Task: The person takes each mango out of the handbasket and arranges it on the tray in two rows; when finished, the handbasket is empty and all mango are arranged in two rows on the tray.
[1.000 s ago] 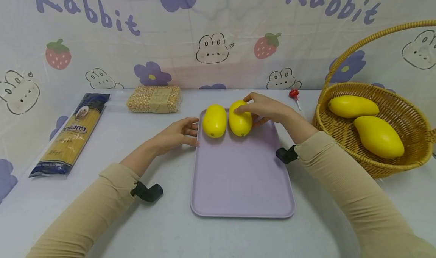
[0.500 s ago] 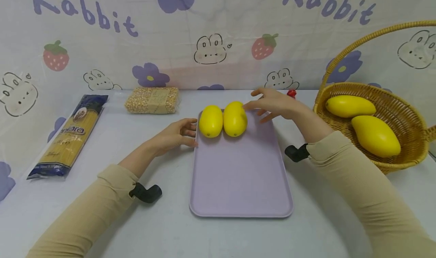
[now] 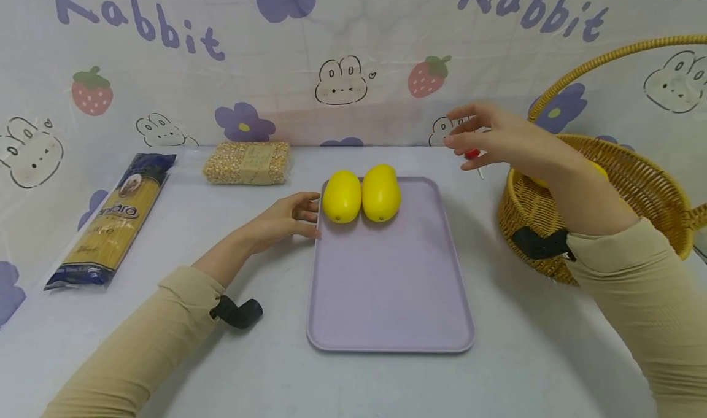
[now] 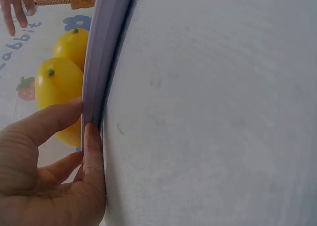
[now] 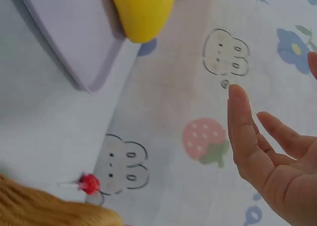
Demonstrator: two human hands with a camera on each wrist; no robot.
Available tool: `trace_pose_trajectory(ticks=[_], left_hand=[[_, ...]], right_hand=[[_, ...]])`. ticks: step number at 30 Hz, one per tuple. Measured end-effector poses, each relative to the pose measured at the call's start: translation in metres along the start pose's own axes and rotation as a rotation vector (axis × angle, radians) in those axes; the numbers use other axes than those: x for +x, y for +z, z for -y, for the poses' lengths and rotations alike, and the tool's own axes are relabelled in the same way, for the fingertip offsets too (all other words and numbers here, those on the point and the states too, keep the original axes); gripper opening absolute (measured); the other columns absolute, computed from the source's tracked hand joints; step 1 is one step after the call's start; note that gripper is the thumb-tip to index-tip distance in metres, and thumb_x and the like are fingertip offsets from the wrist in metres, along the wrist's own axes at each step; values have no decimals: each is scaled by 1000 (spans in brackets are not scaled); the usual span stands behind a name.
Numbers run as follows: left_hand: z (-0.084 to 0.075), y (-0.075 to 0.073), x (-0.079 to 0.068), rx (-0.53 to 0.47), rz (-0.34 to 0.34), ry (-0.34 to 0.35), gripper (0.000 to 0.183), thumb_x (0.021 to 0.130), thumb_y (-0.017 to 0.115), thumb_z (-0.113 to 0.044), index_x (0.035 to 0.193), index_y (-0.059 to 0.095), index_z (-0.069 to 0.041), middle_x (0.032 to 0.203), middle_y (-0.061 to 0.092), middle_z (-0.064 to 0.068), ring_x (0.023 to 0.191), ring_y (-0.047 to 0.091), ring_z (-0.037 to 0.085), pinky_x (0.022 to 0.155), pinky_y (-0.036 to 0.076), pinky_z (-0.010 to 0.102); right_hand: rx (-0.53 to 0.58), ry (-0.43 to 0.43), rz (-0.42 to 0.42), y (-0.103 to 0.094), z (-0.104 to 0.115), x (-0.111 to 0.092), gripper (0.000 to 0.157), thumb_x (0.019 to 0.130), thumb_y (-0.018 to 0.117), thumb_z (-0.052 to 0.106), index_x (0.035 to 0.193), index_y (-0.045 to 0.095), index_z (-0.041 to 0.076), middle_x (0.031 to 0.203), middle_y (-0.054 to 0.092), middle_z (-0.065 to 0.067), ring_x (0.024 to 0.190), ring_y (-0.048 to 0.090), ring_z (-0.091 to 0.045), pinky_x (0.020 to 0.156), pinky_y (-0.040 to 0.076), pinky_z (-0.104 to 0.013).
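Observation:
The purple tray [image 3: 389, 283] lies flat on the table. Two yellow mangoes, one on the left [image 3: 342, 197] and one on the right [image 3: 381, 193], touch side by side at its far end. My left hand [image 3: 278, 223] holds the tray's left edge; in the left wrist view its thumb and fingers [image 4: 92, 151] meet the rim. Raised in the air to the right beyond the tray, my right hand [image 3: 513, 142] has its fingers spread and holds nothing. Behind that arm stands a wicker basket [image 3: 510, 218]; one mango inside it shows a little, and the rest of its contents are hidden.
At the left lies a pack of spaghetti [image 3: 113, 218]. A bag of corn kernels [image 3: 247, 162] is near the back edge. A red lollipop [image 3: 472, 154] lies below my right hand. A rabbit-print curtain [image 3: 353, 37] hangs behind the table.
My right hand has let go of the right mango, then risen and moved right toward the basket. The right mango has shifted left against the other. My left hand has stayed put.

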State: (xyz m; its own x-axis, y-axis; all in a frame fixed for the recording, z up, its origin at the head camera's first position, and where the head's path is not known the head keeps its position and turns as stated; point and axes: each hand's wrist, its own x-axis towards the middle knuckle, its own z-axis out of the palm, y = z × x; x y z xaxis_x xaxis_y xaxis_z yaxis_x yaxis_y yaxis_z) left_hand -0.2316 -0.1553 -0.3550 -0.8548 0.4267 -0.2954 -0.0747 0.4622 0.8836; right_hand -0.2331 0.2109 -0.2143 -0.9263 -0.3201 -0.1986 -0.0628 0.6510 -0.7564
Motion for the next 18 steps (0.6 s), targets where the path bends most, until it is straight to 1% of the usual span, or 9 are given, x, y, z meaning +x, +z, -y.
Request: trace_pose_trajectory(ticks=[4,6,8,11,15,17,18], left_hand=[[0,0,0,-2,0,1,86,85,70,-7,157,22,-8,151,41,17,132,45,29,117,38,44],[0,0,0,-6,0,2,86,85,70,-6,157,22,-8,151,40,17,132,45,29,116,38,44],[0,0,0,-9,1,2,86,86,70,-6,157,22,-8,151,40,17,132,45,29,116,38,44],[0,0,-1,-11,3,1,86,86,70,-6,157,22,-8,151,40,17,133,45,30,117,38,44],[0,0,-1,-10,4,0,85,86,69,-6,157,22,-8,151,40,17,133,44,30,117,38,44],[0,0,-1,-9,3,0,85,86,70,-6,157,22,-8,151,40,17,133,45,30,117,38,44],[0,0,-1,-8,3,0,85,86,70,-6,157,22,-8,151,40,17,133,45,30,117,38,44]], right_hand=[[-48,-30,-57,-13,0,-12,70,96,59,44,155,27,21,150,42,-14,104,63,-10,82,59,-21],[-65,-42,-79,-19,-1,-16,70,96,59,44,155,28,23,150,42,-14,101,64,-4,80,59,-20],[-68,-51,-101,-25,-4,-19,68,96,60,43,154,30,24,150,43,-14,99,64,-2,79,58,-18],[-51,-73,-133,-34,-11,-24,65,96,61,40,152,34,24,147,45,-11,100,63,-1,78,58,-17],[25,-119,-152,-47,-24,-29,56,96,63,29,146,42,21,132,54,2,100,63,-5,77,59,-18],[45,-129,-160,-52,-30,-31,51,95,63,25,143,44,21,125,56,9,99,64,-6,77,58,-17],[63,-130,-163,-55,-32,-32,49,96,63,23,141,45,21,123,57,10,98,64,-7,77,58,-17]])
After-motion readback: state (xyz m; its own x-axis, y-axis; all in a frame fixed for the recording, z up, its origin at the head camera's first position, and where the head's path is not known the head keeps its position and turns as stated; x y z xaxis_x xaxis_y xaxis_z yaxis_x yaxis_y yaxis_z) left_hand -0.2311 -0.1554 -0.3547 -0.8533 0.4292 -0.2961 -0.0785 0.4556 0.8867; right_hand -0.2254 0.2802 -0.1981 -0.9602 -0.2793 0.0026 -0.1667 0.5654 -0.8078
